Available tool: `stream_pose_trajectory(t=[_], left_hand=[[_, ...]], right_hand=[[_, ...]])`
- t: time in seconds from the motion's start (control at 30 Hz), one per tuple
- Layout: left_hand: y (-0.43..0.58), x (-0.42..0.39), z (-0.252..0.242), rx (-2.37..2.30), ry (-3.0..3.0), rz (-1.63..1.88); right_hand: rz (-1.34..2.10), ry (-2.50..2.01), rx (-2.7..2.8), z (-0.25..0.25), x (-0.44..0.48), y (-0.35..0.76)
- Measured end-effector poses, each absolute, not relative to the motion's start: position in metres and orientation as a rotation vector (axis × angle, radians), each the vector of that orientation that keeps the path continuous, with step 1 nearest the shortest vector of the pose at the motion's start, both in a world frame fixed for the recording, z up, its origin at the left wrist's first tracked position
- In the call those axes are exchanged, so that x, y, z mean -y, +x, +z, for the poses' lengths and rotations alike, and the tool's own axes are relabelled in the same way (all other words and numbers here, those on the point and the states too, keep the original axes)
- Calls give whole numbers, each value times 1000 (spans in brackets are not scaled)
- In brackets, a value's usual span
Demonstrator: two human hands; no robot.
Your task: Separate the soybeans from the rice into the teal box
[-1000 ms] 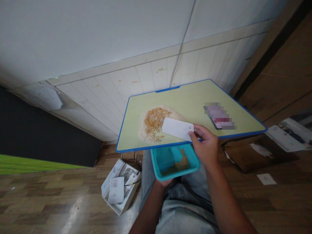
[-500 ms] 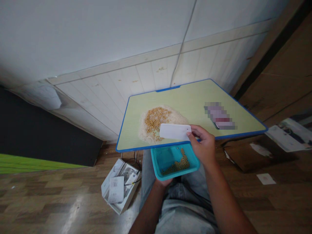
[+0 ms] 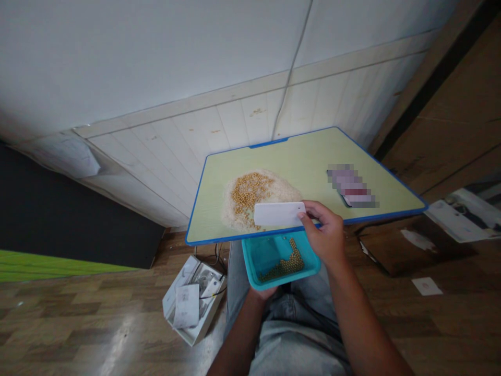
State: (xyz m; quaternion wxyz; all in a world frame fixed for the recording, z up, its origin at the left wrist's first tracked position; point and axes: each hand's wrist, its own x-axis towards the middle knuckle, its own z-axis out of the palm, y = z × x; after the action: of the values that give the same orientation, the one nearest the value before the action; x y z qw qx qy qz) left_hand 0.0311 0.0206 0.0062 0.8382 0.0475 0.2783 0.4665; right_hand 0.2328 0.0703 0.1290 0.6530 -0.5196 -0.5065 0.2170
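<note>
My right hand [image 3: 327,232] pinches one end of a flat white card [image 3: 277,214], which hovers at or just over the near edge of the table [image 3: 301,151]; whether it touches the surface I cannot tell. Behind the card lies a spread pile of pale, rice-like grains [image 3: 285,188] with small round golden balls [image 3: 247,192] on its left part. Below the table edge, my left hand [image 3: 265,293] supports a teal plastic container [image 3: 250,243] from underneath, its fingers mostly hidden. Inside it is a layer of similar balls [image 3: 287,265], gathered toward the near and right sides.
A blurred-out, phone-like object [image 3: 351,187] rests on the table's right side. On the floor at left stands a white box [image 3: 203,318] with cables and papers. A brown cardboard box [image 3: 395,248] is at right, and a panelled wall [image 3: 235,120] runs behind the table.
The white card and my right hand have shifted slightly left and toward me. The container stays in place in my left hand.
</note>
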Motion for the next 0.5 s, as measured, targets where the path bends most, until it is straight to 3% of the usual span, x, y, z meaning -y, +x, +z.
stream_pose_trajectory(t=[0.5], left_hand=[[31, -17, 3, -722, 70, 974]], right_hand=[[489, -1180, 1171, 132, -68, 237]])
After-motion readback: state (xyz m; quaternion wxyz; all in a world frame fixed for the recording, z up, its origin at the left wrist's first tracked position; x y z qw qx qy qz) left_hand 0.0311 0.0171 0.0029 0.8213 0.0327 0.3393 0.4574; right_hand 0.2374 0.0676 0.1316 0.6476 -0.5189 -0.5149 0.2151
